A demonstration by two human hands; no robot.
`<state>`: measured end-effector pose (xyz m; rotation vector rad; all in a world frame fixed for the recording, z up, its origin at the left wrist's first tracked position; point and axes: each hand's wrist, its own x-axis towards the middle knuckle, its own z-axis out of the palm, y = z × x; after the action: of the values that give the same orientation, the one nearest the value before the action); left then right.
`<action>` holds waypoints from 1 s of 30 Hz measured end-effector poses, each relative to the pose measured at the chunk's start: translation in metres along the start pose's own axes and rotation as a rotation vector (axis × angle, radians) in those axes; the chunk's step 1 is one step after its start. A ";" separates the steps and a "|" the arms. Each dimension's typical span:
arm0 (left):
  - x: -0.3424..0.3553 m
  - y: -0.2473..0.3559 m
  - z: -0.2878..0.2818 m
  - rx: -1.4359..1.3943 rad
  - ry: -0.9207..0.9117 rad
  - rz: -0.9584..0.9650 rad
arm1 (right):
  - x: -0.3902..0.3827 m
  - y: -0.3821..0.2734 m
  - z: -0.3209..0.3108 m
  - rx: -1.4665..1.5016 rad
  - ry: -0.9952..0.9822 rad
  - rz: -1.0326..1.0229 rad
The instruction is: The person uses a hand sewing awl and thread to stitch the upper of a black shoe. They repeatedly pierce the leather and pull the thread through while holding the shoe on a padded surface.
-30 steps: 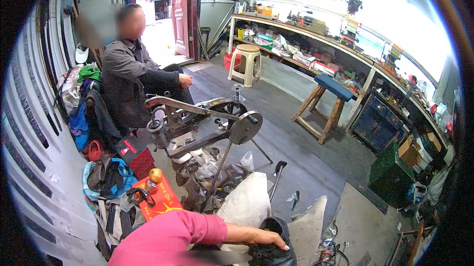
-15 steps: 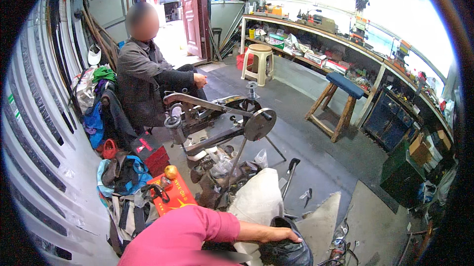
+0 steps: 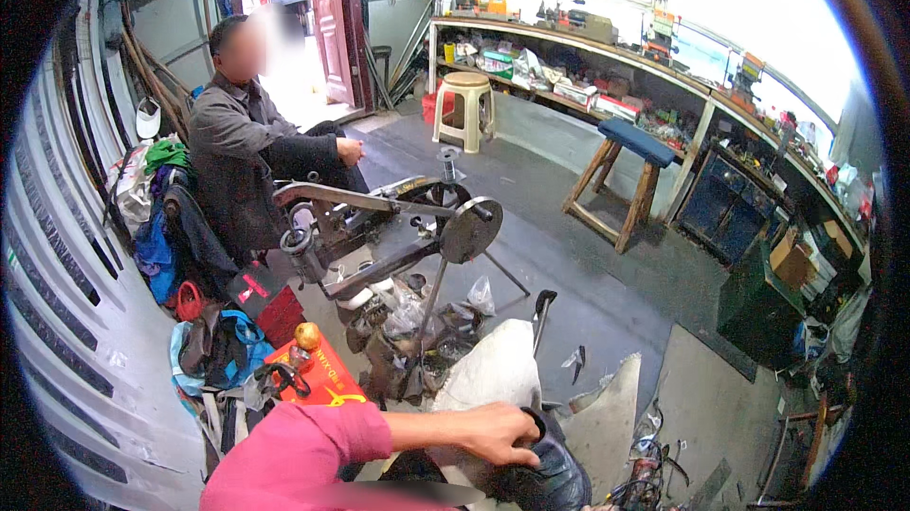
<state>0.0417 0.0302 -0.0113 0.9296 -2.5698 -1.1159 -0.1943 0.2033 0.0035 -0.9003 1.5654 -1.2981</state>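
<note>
From the lower left my pink-sleeved left arm reaches across, and my left hand [image 3: 500, 433] has its fingers curled over the upper edge of a black leather boot [image 3: 557, 475]. The boot's dark opening shows beside my fingertips; its lower part is cut off by the bottom of the picture. A pale, stiff cloth [image 3: 493, 369] lies behind the boot, with another pale piece [image 3: 607, 407] to its right. I cannot make out my right hand.
A hand-cranked sewing machine [image 3: 398, 227] stands ahead on thin legs. Beyond it sits a person [image 3: 237, 151] with hands together. A red box [image 3: 322, 364] is at left, a blue-topped wooden stool [image 3: 626, 170] at right. Wires and tools [image 3: 645, 473] lie right of the boot.
My left hand has shifted left and up a little, from reaching over the boot's opening to curling on its edge. The boot now shows more of its side. The whole view has swung slightly.
</note>
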 end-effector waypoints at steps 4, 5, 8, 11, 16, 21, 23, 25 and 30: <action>-0.010 -0.004 -0.021 -0.574 0.226 -0.118 | 0.003 0.007 0.001 -0.010 0.045 -0.070; -0.010 -0.004 -0.020 -0.899 0.308 -0.138 | 0.003 0.007 0.001 -0.033 0.041 -0.059; -0.001 -0.003 -0.004 -1.374 0.304 -0.109 | 0.003 0.003 0.002 -0.080 0.035 -0.045; 0.001 -0.008 0.008 -1.411 0.376 -0.172 | 0.004 -0.002 0.005 -0.096 0.042 -0.090; -0.026 -0.066 -0.053 -1.053 1.008 -0.244 | 0.004 -0.005 0.009 -0.057 0.039 -0.117; -0.064 -0.113 -0.099 -1.104 1.175 -0.488 | 0.006 -0.006 0.007 -0.120 0.028 -0.079; -0.067 -0.104 -0.090 -0.518 0.973 -0.592 | 0.008 -0.006 0.005 -0.140 0.042 -0.104; -0.065 -0.085 -0.082 -0.457 0.828 -0.567 | 0.007 -0.005 0.001 0.024 0.005 -0.059; -0.042 -0.014 -0.057 0.169 0.775 -0.292 | 0.000 0.006 -0.010 0.434 -0.032 0.096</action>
<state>0.1043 0.0153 0.0222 1.4568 -1.9351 -0.4381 -0.2035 0.2073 -0.0015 -0.5617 1.2170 -1.4690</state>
